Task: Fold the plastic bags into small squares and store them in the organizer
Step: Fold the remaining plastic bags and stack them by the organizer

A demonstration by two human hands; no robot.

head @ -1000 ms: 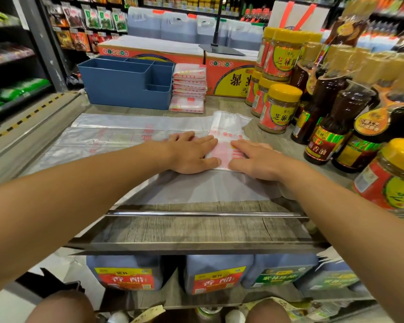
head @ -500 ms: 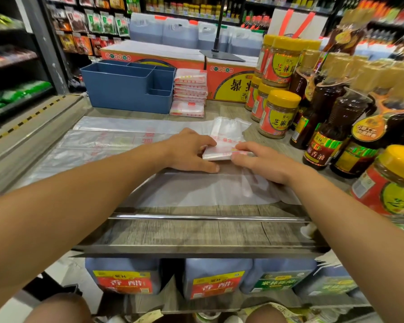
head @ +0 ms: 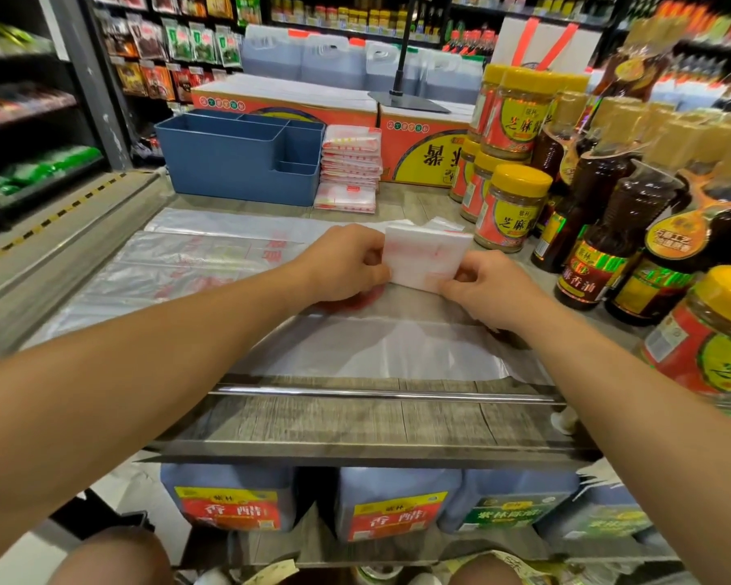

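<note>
A folded white plastic bag (head: 425, 259) with red print is tipped up off the counter between my hands. My left hand (head: 347, 263) pinches its left edge and my right hand (head: 488, 289) pinches its lower right corner. Under and left of them, flat clear plastic bags (head: 195, 263) with red print lie spread across the counter. The blue organizer (head: 237, 160) with several compartments stands at the back left. A stack of folded bags (head: 349, 171) sits beside its right wall.
Yellow-lidded sauce jars (head: 509, 204) and dark oil bottles (head: 608, 242) crowd the counter's right side. An orange carton (head: 418, 149) sits behind the stack. A metal rail (head: 376, 394) runs along the near counter edge, with vinegar jugs (head: 229, 500) on the shelf below.
Both hands lay flat pressing the bag on the counter a second ago. They have since folded it smaller and lifted it up on edge, pinching it from both sides.
</note>
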